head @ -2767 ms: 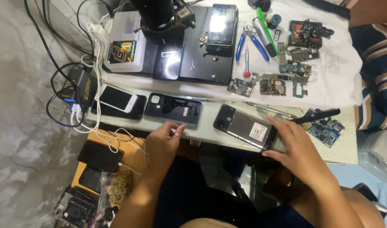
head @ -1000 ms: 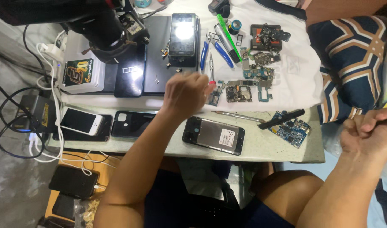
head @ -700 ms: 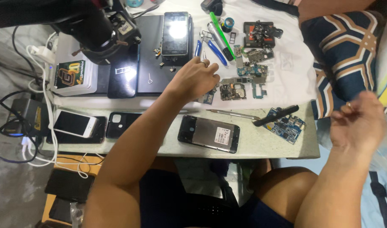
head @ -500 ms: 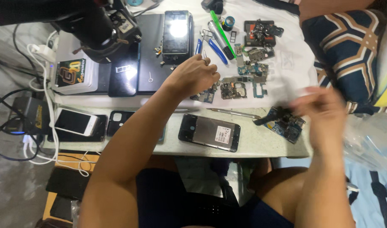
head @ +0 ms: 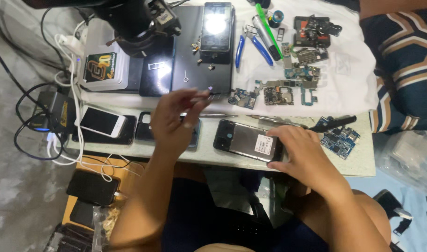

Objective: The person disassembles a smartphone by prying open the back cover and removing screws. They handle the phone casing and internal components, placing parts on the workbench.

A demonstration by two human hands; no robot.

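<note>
Right hand (head: pixel 299 151) grips the opened black phone (head: pixel 246 141) at frame centre; left hand (head: pixel 176 116) pinches a thin tool (head: pixel 201 94), blurred.

Glossy black plastic on the opened phone (head: pixel 247 141); smooth glass on the white phone (head: pixel 103 122); blue plastic handles, bare metal jaws on the pliers (head: pixel 251 43); matt white cloth (head: pixel 344 79); pale, matt, faintly speckled surface (head: pixel 362 158).

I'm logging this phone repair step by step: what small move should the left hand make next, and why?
Probably bring the left hand down to the opened phone. It hovers above the bench pinching a thin tool, while the right hand already steadies the phone's right end.
</note>
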